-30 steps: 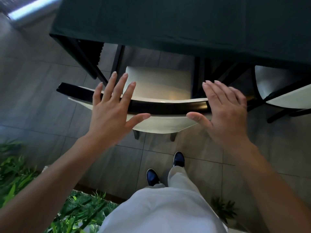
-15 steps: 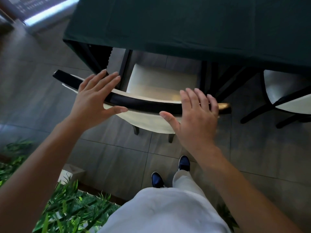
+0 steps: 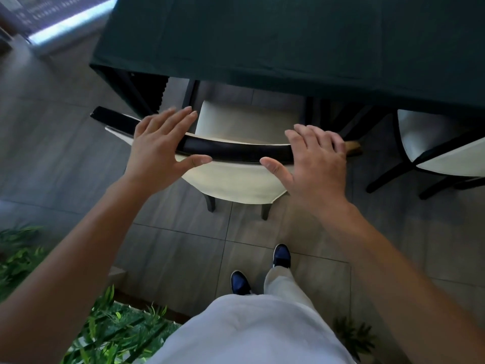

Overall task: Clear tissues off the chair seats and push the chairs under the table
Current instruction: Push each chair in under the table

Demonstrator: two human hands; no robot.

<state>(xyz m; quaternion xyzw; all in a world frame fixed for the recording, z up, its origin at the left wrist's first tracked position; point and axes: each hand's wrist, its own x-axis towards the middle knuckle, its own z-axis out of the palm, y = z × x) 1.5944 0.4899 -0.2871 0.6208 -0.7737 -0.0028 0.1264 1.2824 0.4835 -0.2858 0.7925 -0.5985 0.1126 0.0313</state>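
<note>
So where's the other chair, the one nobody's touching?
In the head view, the other chair stands at the right edge, beside the chair being pushed, partly under the green-clothed table.

table edge (image 3: 262,77) over seat (image 3: 249,124), neighbouring chair (image 3: 441,153) rightward

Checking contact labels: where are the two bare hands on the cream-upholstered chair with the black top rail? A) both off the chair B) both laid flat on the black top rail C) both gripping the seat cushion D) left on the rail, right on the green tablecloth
B: the left hand and right hand lie with straight fingers over the chair's black top rail, thumbs on its near side.
</note>
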